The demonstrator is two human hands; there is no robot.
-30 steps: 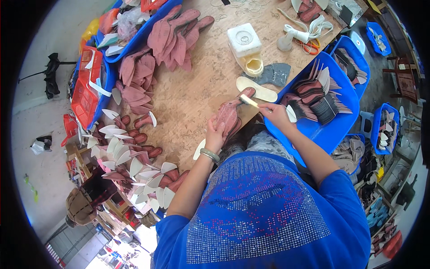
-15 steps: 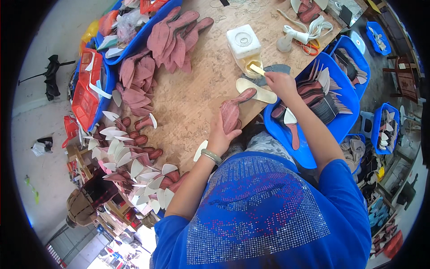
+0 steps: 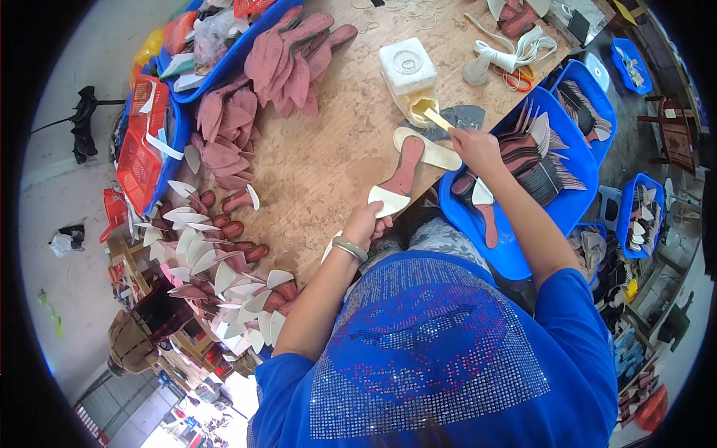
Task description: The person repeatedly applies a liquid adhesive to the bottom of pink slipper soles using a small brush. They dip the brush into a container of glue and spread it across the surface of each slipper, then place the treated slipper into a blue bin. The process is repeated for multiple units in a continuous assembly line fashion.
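Observation:
My left hand (image 3: 364, 225) grips the toe end of a shoe insole (image 3: 401, 178), reddish brown with a white toe piece (image 3: 388, 200). Its narrow heel end points away from me, over a cream sole-shaped piece (image 3: 442, 156) lying at the table edge. In my right hand (image 3: 476, 151) is a pale flat stick (image 3: 439, 119), pinched between closed fingers. The tip of that stick reaches the opening of a cut-open plastic container (image 3: 418, 102), crusted pale yellow and topped by a white block (image 3: 408, 66). A dark grey scrap (image 3: 467, 117) lies beside the container.
Reddish insoles (image 3: 287, 67) are heaped at the far left of the table (image 3: 328, 149). Several with white toe pieces (image 3: 202, 250) line its left edge. Blue bins (image 3: 463, 224) of insoles stand at my right. White straps (image 3: 515, 52) and orange-handled scissors (image 3: 520, 78) lie at the far right.
The insole in my left hand has turned over, and its white toe piece now shows. My left hand has shifted to the toe end. The stick has stayed at the container's mouth, moving slightly.

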